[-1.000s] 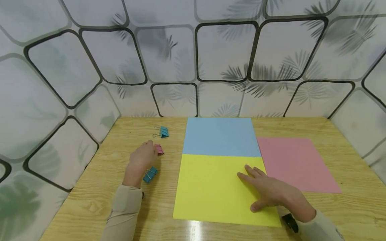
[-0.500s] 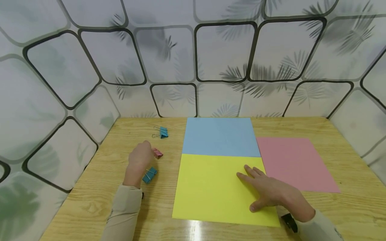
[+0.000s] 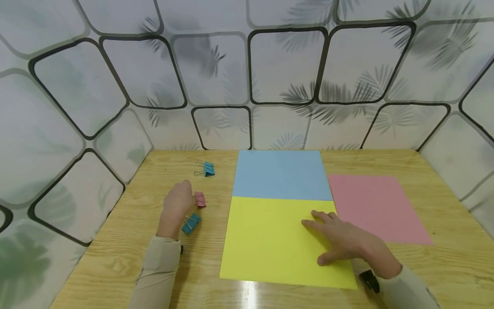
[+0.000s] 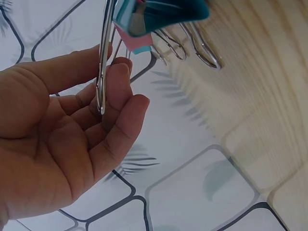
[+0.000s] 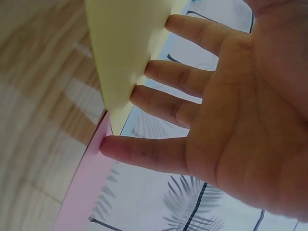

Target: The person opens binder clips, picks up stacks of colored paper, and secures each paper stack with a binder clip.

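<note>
My left hand (image 3: 177,208) pinches a pink binder clip (image 3: 200,199) at its left side; in the left wrist view, thumb and curled fingers meet by the wire handles of the pink clip (image 4: 132,42). A teal clip (image 3: 191,224) lies just in front of that hand and looms large at the top of the left wrist view (image 4: 166,14). My right hand (image 3: 343,240) rests with spread fingers on a yellow sheet (image 3: 278,240). In the right wrist view, the lowest finger's tip overlaps the pink sheet (image 5: 89,178).
A second teal clip (image 3: 209,169) lies farther back on the wooden table (image 3: 115,257). Behind the yellow sheet is a blue one (image 3: 281,174), and a pink sheet (image 3: 378,206) lies to the right. Patterned panels (image 3: 285,64) stand behind and at both sides.
The pink clip has turned and shifted slightly toward me beside my left hand. My right hand stays on the yellow sheet.
</note>
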Action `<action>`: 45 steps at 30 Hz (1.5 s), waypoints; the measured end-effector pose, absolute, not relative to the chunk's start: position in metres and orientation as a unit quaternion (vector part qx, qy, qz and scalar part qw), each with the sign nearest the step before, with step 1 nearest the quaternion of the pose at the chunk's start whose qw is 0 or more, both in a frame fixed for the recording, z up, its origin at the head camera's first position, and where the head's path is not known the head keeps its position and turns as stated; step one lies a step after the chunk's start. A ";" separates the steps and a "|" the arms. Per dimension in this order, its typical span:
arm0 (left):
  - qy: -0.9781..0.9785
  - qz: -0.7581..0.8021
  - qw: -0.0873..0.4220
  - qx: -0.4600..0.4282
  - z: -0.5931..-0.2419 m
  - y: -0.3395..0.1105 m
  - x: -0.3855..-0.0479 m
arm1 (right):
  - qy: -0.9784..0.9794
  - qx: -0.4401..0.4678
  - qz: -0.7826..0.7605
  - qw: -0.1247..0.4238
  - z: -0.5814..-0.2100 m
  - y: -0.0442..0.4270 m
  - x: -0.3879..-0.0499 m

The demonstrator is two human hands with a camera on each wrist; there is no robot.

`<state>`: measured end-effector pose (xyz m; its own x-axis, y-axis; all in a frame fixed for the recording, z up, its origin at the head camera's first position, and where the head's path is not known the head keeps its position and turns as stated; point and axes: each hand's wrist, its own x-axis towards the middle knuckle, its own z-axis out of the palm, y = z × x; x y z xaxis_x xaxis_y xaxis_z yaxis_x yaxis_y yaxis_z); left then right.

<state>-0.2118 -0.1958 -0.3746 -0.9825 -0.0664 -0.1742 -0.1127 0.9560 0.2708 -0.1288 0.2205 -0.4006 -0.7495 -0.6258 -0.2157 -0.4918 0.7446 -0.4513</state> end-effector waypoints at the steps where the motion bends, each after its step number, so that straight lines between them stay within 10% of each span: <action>1: 0.986 0.137 0.084 -0.045 -0.375 -0.196 -0.212 | 0.917 -0.303 -0.186 0.179 -0.401 0.220 -0.129; 26: 0.988 0.116 0.091 -0.035 -0.371 -0.195 -0.211 | 0.933 -0.236 -0.197 0.188 -0.400 0.216 -0.128; 45: 0.984 0.128 0.127 0.005 -0.371 -0.191 -0.209 | 0.973 -0.182 -0.112 0.082 -0.404 0.225 -0.145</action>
